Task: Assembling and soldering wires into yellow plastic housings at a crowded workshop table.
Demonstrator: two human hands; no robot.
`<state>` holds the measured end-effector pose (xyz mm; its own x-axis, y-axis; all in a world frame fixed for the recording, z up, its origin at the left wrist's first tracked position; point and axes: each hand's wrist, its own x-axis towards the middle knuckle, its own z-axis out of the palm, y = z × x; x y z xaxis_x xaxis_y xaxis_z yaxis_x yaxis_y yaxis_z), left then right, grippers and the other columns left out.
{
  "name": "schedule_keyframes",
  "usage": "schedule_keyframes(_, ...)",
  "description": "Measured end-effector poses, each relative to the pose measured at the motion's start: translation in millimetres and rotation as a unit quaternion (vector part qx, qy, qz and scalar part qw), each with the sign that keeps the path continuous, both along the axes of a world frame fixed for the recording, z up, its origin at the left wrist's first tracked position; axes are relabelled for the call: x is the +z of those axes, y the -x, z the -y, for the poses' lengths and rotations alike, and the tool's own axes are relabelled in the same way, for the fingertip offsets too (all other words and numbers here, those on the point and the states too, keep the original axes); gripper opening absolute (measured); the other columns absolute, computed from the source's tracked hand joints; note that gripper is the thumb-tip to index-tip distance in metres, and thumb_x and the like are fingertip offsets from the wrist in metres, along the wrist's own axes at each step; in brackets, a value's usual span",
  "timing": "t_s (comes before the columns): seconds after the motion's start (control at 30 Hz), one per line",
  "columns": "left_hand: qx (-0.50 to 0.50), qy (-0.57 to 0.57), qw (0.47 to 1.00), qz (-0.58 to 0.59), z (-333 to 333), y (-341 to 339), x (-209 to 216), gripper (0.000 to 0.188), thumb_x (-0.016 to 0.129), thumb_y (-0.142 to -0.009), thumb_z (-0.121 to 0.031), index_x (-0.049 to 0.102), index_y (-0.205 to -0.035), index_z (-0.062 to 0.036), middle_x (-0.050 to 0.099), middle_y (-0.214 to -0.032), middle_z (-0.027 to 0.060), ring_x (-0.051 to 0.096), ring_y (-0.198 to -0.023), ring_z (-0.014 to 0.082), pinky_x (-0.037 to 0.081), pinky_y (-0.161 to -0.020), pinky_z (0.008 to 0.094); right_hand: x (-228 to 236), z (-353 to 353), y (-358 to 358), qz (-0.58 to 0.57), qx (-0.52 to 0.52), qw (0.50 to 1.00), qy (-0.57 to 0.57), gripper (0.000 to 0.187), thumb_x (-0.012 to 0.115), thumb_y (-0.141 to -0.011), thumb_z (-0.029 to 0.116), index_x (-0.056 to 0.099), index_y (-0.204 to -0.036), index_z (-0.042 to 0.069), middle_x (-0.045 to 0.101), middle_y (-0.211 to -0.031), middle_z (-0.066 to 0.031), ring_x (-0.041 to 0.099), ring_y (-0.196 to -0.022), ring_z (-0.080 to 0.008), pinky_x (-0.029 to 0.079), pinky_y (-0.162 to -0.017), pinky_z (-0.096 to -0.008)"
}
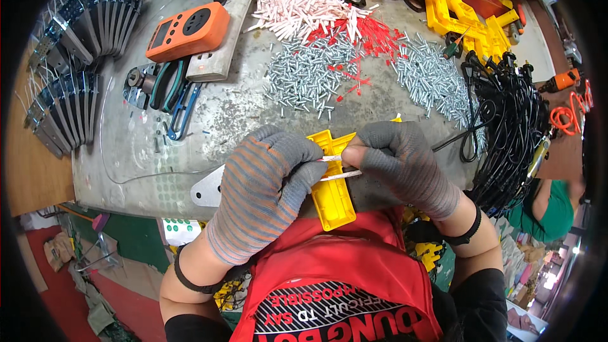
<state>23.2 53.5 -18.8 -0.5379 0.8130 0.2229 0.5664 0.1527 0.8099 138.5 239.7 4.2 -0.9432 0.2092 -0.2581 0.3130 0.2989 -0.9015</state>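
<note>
My left hand [256, 190], in a grey and orange striped glove, is closed with its thumb and forefinger pinching thin white sleeves [341, 176]. My right hand [405, 164], gloved the same way with its thumb tip bare, is closed at their other ends. Two of these sleeves span the gap between my hands, one above the other. Behind and below them is a yellow plastic housing [334, 206], its open side up, reaching over the table's front edge. Part of it is hidden by my fingers. A flat light metal plate [208, 190] lies left of my left hand.
Piles of whitish sleeves [304, 6], red small parts [380, 35] and screws [307, 76] cover the metal table's [234, 101] middle. An orange meter [188, 30], pliers [168, 85] and stacked metal plates [82, 31] stand left. Yellow housings [437, 0] and black cables [506, 114] lie right.
</note>
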Motion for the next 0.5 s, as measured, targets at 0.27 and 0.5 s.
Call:
schedule_keyframes(0.27,-0.129,0.059,0.990,-0.025,1,23,17,0.009,0.067,-0.079,-0.012,0.065,-0.084,-0.0047,0.059,-0.075,0.0097,0.057,-0.067,0.0298,0.045,-0.065,0.0368,6,-14,0,0.081,0.179,0.980,-0.029,0.027,0.072,-0.083,0.029,0.066,-0.082,0.002,0.058,-0.064,-0.0034,0.052,-0.063,-0.0084,0.042,-0.057,-0.0294)
schedule_keyframes(0.5,-0.380,0.218,0.897,0.060,-34,62,56,0.011,0.068,-0.077,-0.015,0.065,-0.083,-0.0054,0.059,-0.070,0.0119,0.060,-0.070,0.0315,0.047,-0.065,0.0388,-9,-10,-3,-0.003,0.239,0.961,-0.140,0.029,0.064,-0.085,0.032,0.068,-0.089,0.004,0.066,-0.077,-0.0140,0.064,-0.071,-0.0317,0.050,-0.062,-0.0369)
